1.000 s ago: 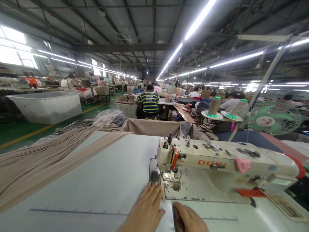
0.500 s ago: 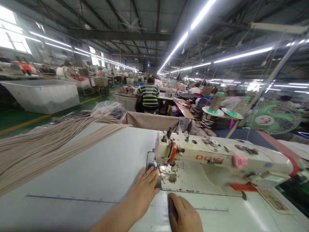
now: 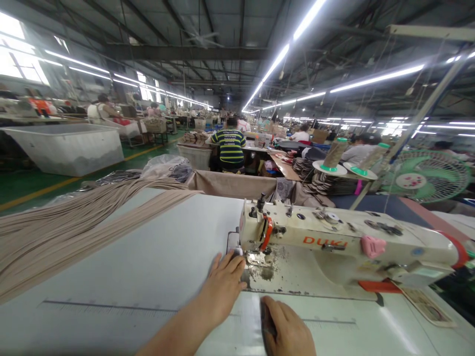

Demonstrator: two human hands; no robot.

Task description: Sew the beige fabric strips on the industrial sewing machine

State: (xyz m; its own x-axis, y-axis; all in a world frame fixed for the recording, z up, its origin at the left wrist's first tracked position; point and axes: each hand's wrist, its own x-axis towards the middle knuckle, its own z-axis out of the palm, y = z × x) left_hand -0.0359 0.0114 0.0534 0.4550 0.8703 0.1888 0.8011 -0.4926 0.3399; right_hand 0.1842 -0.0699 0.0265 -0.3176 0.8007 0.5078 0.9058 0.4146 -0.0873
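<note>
My left hand (image 3: 224, 287) lies palm down at the front left of a white sewing machine (image 3: 315, 232). Its fingers are stretched out, with the tips on the dark slide plate beside the presser foot (image 3: 257, 258). To the right of it, on the pale table (image 3: 156, 257), my right hand (image 3: 291, 329) is curled, knuckles up. Along its left side shows a narrow dark brown piece (image 3: 267, 324) at the thumb and fingers; its kind cannot be made out. The palm and fingertips of the right hand are hidden.
Long beige fabric strips (image 3: 92, 217) lie over the table's left side. Two thread cones (image 3: 334, 154) and a green fan (image 3: 426, 178) stand behind the machine. A fabric-lined bin (image 3: 233, 184) is beyond the table; a person in a striped shirt (image 3: 228, 146) sits farther off.
The view has shifted slightly, so the machine appears a little farther right. Both hands keep nearly the same place and pose beside it.
</note>
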